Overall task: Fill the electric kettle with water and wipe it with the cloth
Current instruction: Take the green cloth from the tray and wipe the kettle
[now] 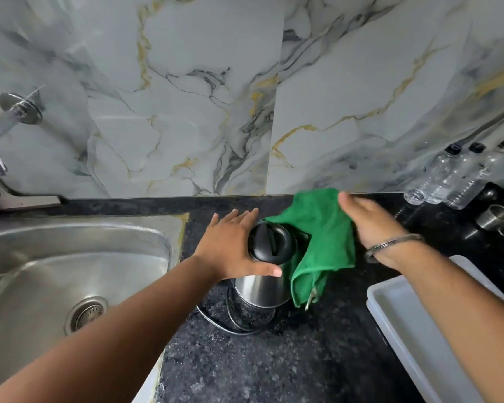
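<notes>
A steel electric kettle (262, 289) with a black lid stands on its round black base on the dark granite counter, just right of the sink. My left hand (230, 242) wraps the kettle's upper left side, thumb across the front below the lid. My right hand (370, 225) presses a green cloth (323, 242) against the kettle's right side; the cloth drapes down over the handle, which is hidden.
A steel sink (70, 274) with a drain lies at the left, a wall tap (0, 135) above it. A white tray (413, 330) sits at the right front. Clear plastic bottles (448, 181) and a steel cup (495, 219) stand at the back right. A black cord runs from the kettle base.
</notes>
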Motion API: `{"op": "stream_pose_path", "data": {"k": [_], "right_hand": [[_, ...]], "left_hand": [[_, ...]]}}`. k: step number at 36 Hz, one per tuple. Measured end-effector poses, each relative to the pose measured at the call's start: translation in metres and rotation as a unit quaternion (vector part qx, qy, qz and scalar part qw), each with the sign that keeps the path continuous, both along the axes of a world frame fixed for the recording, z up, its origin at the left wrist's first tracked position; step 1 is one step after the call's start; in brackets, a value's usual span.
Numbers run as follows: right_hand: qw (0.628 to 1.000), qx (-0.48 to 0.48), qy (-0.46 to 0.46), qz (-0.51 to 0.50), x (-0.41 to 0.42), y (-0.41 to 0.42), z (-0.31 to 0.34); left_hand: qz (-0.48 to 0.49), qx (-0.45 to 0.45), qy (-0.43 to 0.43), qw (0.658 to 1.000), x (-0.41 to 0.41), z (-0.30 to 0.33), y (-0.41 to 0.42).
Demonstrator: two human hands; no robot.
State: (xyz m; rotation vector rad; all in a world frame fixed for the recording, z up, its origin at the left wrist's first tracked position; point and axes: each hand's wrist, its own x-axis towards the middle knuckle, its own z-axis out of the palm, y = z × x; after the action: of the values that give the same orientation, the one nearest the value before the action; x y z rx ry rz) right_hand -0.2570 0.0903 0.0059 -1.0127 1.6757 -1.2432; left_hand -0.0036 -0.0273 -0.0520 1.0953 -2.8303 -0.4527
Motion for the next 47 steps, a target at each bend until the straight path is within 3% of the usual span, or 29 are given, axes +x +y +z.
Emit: {"op": "stream_pose_path", "data": {"k": [2,4,7,10,12,14,16,19,22,24,26,28,34,38,40,44,47], "right_hand": [[0.99,-0.04,-0.116,-0.066,-0.009,0.0,-0.003],[0.991,-0.026,-0.102,-0.08,-0.003,-0.002,-0.006],[0.988,-0.002,0.138,0.064,0.027,-0.004,-0.015],[0.894,-0.05,0.381,0.232,0.056,-0.005,-0.039],[0.828,-0.098,0.508,0.218,0.061,-0.006,-0.048],[0.806,-0.082,0.56,0.174,0.062,-0.009,-0.046],[0.807,-0.03,0.564,0.172,0.062,-0.019,-0.039],[0.886,0.061,0.417,0.195,0.053,-0.038,-0.029],[0.982,0.059,0.14,0.116,0.022,-0.052,-0.025],[0.993,0.022,-0.11,0.048,-0.004,-0.061,-0.031],[0.962,0.037,-0.269,0.008,-0.022,-0.074,-0.046],[0.959,0.092,-0.269,0.022,-0.021,-0.085,-0.061],[0.958,0.232,-0.119,0.116,0.014,-0.103,-0.099],[0.951,0.28,-0.116,0.056,0.017,-0.091,-0.125],[0.952,0.273,-0.139,-0.004,0.016,-0.074,-0.133],[0.919,0.212,-0.313,-0.111,0.004,-0.032,-0.117],[0.925,0.143,-0.326,-0.133,-0.01,0.005,-0.081]], "left_hand": [[0.0,-0.014,0.011,1.0,0.0,0.0,0.0],[0.0,-0.031,0.022,0.999,0.0,0.0,0.001],[-0.007,-0.042,0.016,0.999,-0.001,0.002,0.001],[-0.009,-0.042,-0.001,0.999,-0.003,0.002,0.0],[-0.008,-0.039,-0.005,0.999,-0.003,0.001,0.001],[-0.007,-0.03,0.0,1.0,-0.002,0.001,0.001],[-0.006,-0.019,0.009,1.0,-0.002,0.002,0.001],[-0.007,-0.026,0.01,1.0,-0.004,0.003,0.0],[-0.002,-0.048,-0.002,0.999,-0.003,0.001,0.001],[0.006,-0.053,-0.009,0.999,-0.002,0.001,0.001],[0.008,-0.049,-0.023,0.999,-0.002,0.0,0.001],[0.016,-0.034,-0.023,0.999,-0.001,-0.002,0.001],[0.028,-0.001,0.006,1.0,-0.001,-0.002,0.003],[0.025,-0.003,-0.002,1.0,-0.001,-0.002,0.002],[0.026,-0.001,-0.003,1.0,-0.001,-0.002,0.001],[0.018,0.008,0.0,1.0,0.0,-0.002,0.001],[0.007,0.043,-0.003,0.999,-0.001,0.005,-0.001]]}}
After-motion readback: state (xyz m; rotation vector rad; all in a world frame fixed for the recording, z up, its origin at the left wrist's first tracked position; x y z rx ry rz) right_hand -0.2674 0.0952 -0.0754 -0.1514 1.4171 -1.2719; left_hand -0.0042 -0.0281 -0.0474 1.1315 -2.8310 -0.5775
